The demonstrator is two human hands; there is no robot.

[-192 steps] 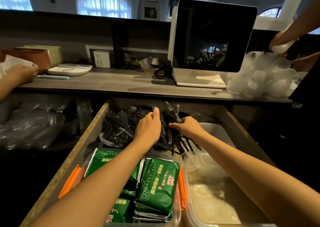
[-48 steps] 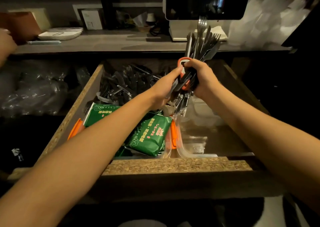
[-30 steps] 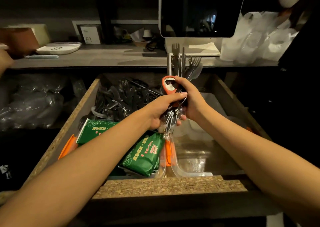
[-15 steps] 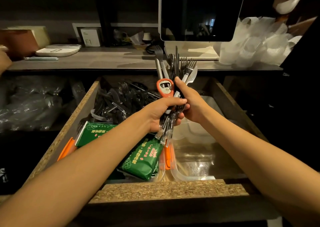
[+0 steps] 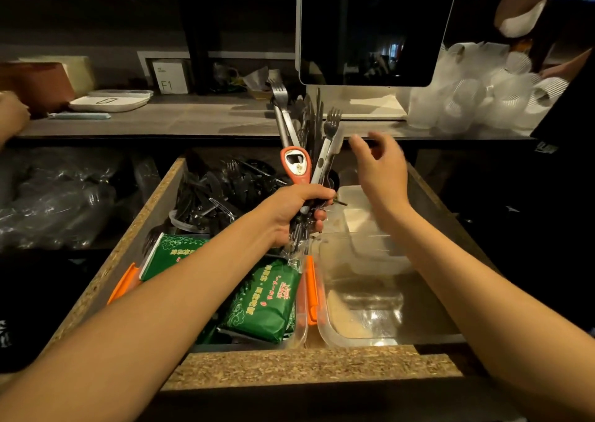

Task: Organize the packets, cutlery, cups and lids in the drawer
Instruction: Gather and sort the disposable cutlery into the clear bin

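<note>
Cutlery bundle [image 5: 306,151] in L hand [image 5: 294,214]

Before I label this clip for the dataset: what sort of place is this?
Probably a cafe or takeaway service counter: a screen on a stand like a till, heaped disposable cups, and a drawer of black plastic cutlery and green packets.

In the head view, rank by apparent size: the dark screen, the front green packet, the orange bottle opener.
1. Screen, clearly largest.
2. Green packet.
3. Bottle opener, smallest, held in the left hand.
The screen sits farthest away, so the order holds.
</note>
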